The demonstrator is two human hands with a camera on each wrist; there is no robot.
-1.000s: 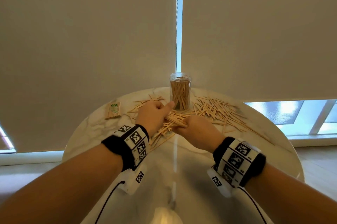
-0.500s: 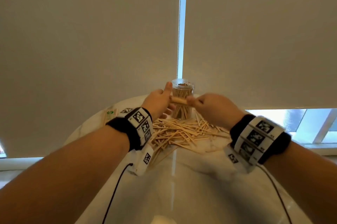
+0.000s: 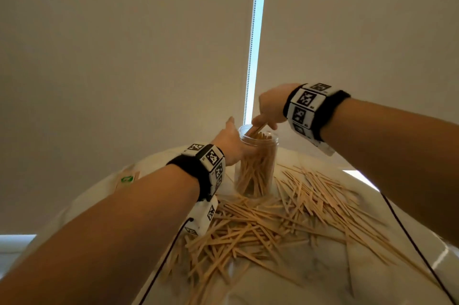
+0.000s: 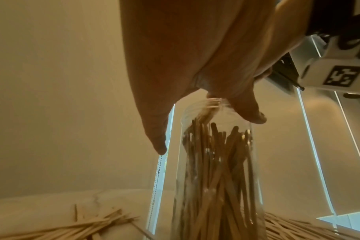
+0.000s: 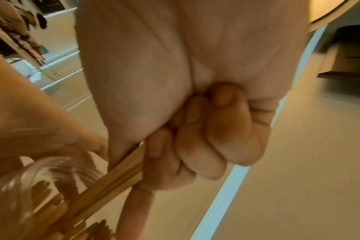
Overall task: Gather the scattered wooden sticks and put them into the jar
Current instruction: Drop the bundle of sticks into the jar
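A clear plastic jar (image 3: pixel 258 170) (image 4: pixel 216 186) (image 5: pixel 21 186) stands upright at the back of the round table, holding several wooden sticks on end. My left hand (image 3: pixel 232 139) (image 4: pixel 206 129) grips the jar near its rim from the left, thumb up. Above the mouth, my right hand (image 3: pixel 264 122) (image 5: pixel 154 154) grips a small bundle of sticks (image 3: pixel 255 128) (image 5: pixel 105 186). The bundle slants down, its lower ends inside the jar mouth. Several loose sticks (image 3: pixel 273 217) lie in a heap in front of and to the right of the jar.
The white marble table (image 3: pixel 285 285) curves off at the left and right edges. A small paper packet with a green mark (image 3: pixel 128 178) lies at its far left. Roller blinds and a bead cord (image 3: pixel 250 56) hang just behind the jar. Wrist cables trail over the table.
Both hands left the heap with a bundle held between them. Now the right hand alone holds it, raised and tipped into the jar mouth. The left hand has moved onto the jar.
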